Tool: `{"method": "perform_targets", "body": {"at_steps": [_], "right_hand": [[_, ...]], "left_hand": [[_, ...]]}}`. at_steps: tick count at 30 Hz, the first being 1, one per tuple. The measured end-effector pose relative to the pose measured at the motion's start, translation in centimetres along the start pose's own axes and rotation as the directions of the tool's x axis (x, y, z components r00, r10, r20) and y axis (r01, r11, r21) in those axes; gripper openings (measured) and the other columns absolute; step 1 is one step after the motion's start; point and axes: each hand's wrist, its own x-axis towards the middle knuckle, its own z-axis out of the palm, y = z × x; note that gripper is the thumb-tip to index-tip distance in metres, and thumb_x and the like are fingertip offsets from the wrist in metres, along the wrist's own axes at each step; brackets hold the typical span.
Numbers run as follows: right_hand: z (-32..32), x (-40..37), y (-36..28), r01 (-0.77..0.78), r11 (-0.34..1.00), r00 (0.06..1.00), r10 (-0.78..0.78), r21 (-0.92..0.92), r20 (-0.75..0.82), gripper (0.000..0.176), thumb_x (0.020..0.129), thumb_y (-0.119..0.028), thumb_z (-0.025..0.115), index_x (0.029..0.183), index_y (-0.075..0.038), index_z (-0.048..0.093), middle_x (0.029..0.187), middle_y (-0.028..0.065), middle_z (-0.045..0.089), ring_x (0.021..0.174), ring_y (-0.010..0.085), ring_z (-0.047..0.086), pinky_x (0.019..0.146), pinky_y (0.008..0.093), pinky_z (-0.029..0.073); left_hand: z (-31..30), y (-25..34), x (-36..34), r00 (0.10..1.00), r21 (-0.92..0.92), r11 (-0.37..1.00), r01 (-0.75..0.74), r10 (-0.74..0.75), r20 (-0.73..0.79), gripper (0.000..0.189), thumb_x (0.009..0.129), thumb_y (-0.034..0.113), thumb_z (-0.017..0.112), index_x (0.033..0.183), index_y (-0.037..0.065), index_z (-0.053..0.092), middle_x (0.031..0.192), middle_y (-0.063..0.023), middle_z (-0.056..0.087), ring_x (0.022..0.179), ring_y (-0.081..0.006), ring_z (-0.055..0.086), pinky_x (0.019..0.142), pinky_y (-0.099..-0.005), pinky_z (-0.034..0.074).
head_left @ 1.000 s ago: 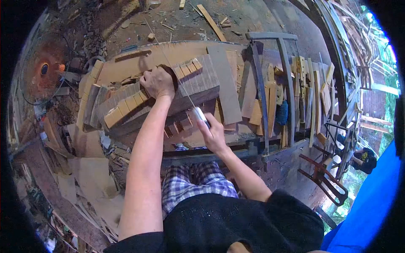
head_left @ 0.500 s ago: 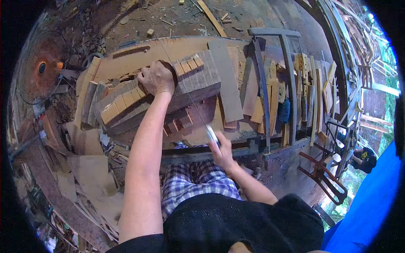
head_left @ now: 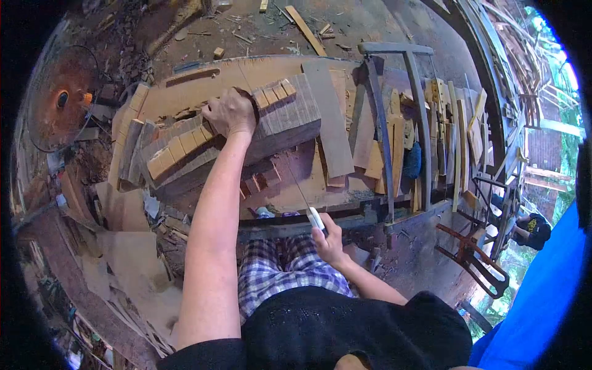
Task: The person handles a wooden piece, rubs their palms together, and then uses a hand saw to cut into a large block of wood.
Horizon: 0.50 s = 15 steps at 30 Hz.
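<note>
1. On top of the thick timber (head_left: pixel 287 126), the left hand (head_left: pixel 233 113) rests with its fingers bent, touching the wood; the underside of its grip is hidden, so how far it is closed cannot be told.
2. Around the white handle of the saw (head_left: pixel 316 219), the right hand (head_left: pixel 331 239) has a closed grip, with the thumb along the handle.
3. From that grip, the saw's thin blade slants away from the body toward the timber, near the left hand; whether its far part touches the wood is unclear.
4. Small light blocks (head_left: pixel 275 94) sit in a row just to the right of the left hand, and a longer row of blocks (head_left: pixel 179 150) lies to its left, both on the timber.
5. The left arm reaches nearly straight out over the surface (head_left: pixel 237 68); the right arm is bent, its hand lower, near the plaid trousers (head_left: pixel 290 271) and well apart from the left.
</note>
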Motion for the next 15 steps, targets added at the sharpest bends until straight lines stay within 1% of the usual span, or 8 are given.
{"method": "perform_targets", "body": {"at_steps": [4,8,9,10,11,12,14,15], "right_hand": [[0.9,0.8,1.1,0.005,1.000,1.000,-0.005,-0.002,-0.030,0.035,0.089,-0.033,0.060,0.101,-0.001,0.058,0.068,0.0093,0.055,0.064,0.0141,0.054,0.060,0.0313,0.045],[-1.7,0.1,0.5,-0.215,0.958,0.976,0.206,0.189,0.066,0.041,0.092,-0.040,0.056,0.103,0.000,0.060,0.066,0.0005,0.054,0.058,0.0080,0.049,0.054,0.0255,0.041],[-2.6,-0.2,-0.9,-0.226,0.946,0.974,0.212,0.232,0.084,0.046,0.092,-0.042,0.056,0.108,0.001,0.060,0.069,-0.0013,0.055,0.059,0.0066,0.049,0.053,0.0236,0.040],[-3.2,-1.0,0.1,-0.161,0.898,0.987,0.139,0.411,0.081,0.059,0.088,-0.050,0.058,0.113,0.004,0.058,0.075,0.0012,0.057,0.061,0.0071,0.050,0.053,0.0228,0.040],[-3.8,-1.0,-1.0,-0.071,0.898,0.997,0.081,0.435,-0.003,0.070,0.084,-0.061,0.056,0.109,0.004,0.057,0.070,0.0022,0.056,0.057,0.0083,0.050,0.050,0.0237,0.039],[-4.5,-1.2,-2.4,0.014,0.892,0.996,0.028,0.452,-0.087,0.080,0.081,-0.071,0.054,0.105,0.005,0.057,0.066,0.0032,0.054,0.054,0.0095,0.049,0.046,0.0246,0.038],[-6.0,-0.5,-3.5,0.039,0.894,0.993,0.013,0.446,-0.113,0.087,0.076,-0.077,0.053,0.104,0.005,0.057,0.066,0.0031,0.054,0.053,0.0105,0.049,0.046,0.0242,0.037],[-6.1,0.7,-4.5,0.107,0.900,0.987,-0.043,0.423,-0.157,0.083,0.079,-0.076,0.051,0.100,0.004,0.058,0.065,0.0029,0.054,0.051,0.0108,0.048,0.045,0.0234,0.035]], "left_hand": [[0.6,-0.4,0.5,0.999,-0.034,0.999,0.017,-0.015,0.052,0.025,0.082,0.020,0.046,0.079,0.010,0.068,0.084,-0.0120,0.067,0.085,-0.0301,0.060,0.078,-0.0436,0.038],[1.1,-0.2,0.3,0.995,-0.020,0.999,0.025,-0.023,0.095,0.024,0.086,0.022,0.047,0.080,0.012,0.068,0.085,-0.0117,0.067,0.085,-0.0299,0.060,0.076,-0.0446,0.038],[2.2,-0.3,0.2,0.999,-0.072,0.997,-0.015,0.013,-0.032,0.026,0.090,0.027,0.045,0.083,0.013,0.065,0.084,-0.0097,0.066,0.086,-0.0304,0.058,0.080,-0.0457,0.037],[3.2,-0.5,0.4,0.986,-0.119,0.991,-0.059,0.039,-0.163,0.027,0.093,0.031,0.043,0.085,0.014,0.063,0.084,-0.0077,0.064,0.088,-0.0309,0.057,0.084,-0.0469,0.036],[3.3,-0.9,0.8,0.999,-0.137,0.990,-0.036,0.034,-0.017,0.031,0.096,0.036,0.040,0.091,0.015,0.062,0.090,-0.0080,0.062,0.088,-0.0305,0.057,0.083,-0.0507,0.036],[2.5,-0.9,0.8,0.999,-0.137,0.990,-0.034,0.031,-0.026,0.031,0.096,0.036,0.040,0.091,0.015,0.062,0.090,-0.0080,0.062,0.088,-0.0305,0.057,0.083,-0.0507,0.036],[0.6,-0.3,0.4,0.978,-0.183,0.979,-0.093,0.055,-0.201,0.031,0.096,0.035,0.042,0.092,0.012,0.062,0.092,-0.0117,0.060,0.087,-0.0297,0.057,0.081,-0.0488,0.039],[-0.6,0.2,0.1,0.975,-0.190,0.977,-0.100,0.058,-0.215,0.031,0.096,0.035,0.042,0.092,0.012,0.062,0.092,-0.0117,0.060,0.087,-0.0297,0.057,0.081,-0.0488,0.039]]}}
